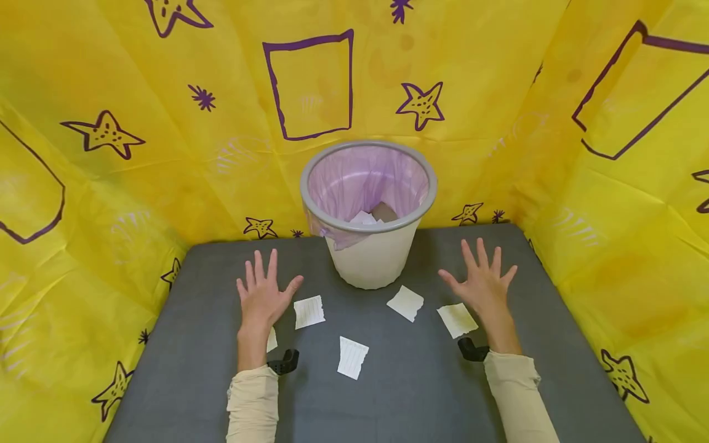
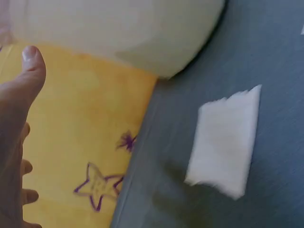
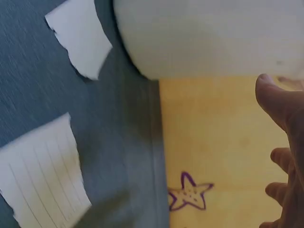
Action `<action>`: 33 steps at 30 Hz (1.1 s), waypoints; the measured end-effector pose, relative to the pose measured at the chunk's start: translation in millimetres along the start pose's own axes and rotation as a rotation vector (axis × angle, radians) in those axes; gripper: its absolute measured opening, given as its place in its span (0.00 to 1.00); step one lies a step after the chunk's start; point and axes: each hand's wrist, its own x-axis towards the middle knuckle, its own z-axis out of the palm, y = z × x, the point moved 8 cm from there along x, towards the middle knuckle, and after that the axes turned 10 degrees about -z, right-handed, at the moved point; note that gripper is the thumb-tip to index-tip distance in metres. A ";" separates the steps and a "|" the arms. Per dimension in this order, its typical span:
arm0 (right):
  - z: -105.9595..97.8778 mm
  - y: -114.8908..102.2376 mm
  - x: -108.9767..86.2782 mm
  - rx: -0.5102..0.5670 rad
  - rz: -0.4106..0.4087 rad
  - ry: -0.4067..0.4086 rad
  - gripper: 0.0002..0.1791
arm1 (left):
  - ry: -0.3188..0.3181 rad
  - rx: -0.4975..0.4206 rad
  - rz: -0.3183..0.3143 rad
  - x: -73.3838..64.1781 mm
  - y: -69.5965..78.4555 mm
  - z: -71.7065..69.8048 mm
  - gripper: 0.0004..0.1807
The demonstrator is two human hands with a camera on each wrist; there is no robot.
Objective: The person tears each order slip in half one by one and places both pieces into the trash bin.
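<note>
Two hands (image 1: 263,301) (image 1: 485,286) — splayed wide, holding nothing — hover near one bin (image 1: 370,261) and five loose paper scraps (image 1: 352,358).

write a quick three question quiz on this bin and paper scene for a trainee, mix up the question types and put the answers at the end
1. How many paper scraps can be seen lying on the grey table in the head view?
2. True or false: neither the left hand nor the right hand is holding anything.
3. Fill the gap: the liner inside the bin is pale ____.

Key:
1. Five, one of them partly hidden.
2. True.
3. Purple.
</note>
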 end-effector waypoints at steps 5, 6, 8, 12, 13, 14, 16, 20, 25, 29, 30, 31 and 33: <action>19.4 -28.8 -6.2 0.000 -0.057 -0.022 0.49 | -0.070 -0.019 0.022 -17.2 18.5 27.7 0.51; 24.5 -35.4 -7.8 0.003 -0.067 -0.028 0.49 | -0.076 -0.021 0.020 -20.1 19.9 32.0 0.51; 33.0 -46.0 -11.1 0.003 -0.078 -0.029 0.49 | -0.074 -0.015 0.010 -23.9 20.3 37.2 0.51; 40.5 -57.2 -15.8 0.004 -0.079 0.003 0.48 | -0.063 -0.001 0.005 -26.8 19.0 37.3 0.50; 40.9 -58.4 -16.1 0.004 -0.079 0.013 0.48 | -0.064 0.000 0.005 -26.9 18.6 36.4 0.50; 41.0 -59.5 -16.1 0.007 -0.079 0.016 0.48 | -0.065 -0.002 0.004 -26.9 18.5 35.4 0.50; 40.4 -61.5 -15.7 0.007 -0.082 0.023 0.48 | -0.061 -0.001 0.004 -27.1 18.9 32.3 0.51; 37.8 -70.9 -16.1 0.027 -0.126 0.052 0.46 | -0.053 -0.002 0.012 -31.2 22.8 26.7 0.51; 34.1 -97.1 -24.9 0.113 -0.268 0.183 0.33 | 0.007 -0.028 0.060 -44.4 37.0 21.1 0.45; 36.1 -114.3 -30.8 0.136 -0.330 0.227 0.27 | 0.042 -0.038 0.093 -52.2 47.3 22.2 0.41; 36.8 -117.4 -31.5 0.136 -0.337 0.231 0.27 | 0.043 -0.036 0.101 -53.6 49.3 22.9 0.41; 38.0 -120.1 -32.1 0.141 -0.342 0.231 0.27 | 0.041 -0.037 0.108 -54.9 51.0 24.2 0.40; 41.4 -125.2 -33.2 0.147 -0.344 0.215 0.27 | 0.030 -0.037 0.116 -57.8 53.4 27.3 0.40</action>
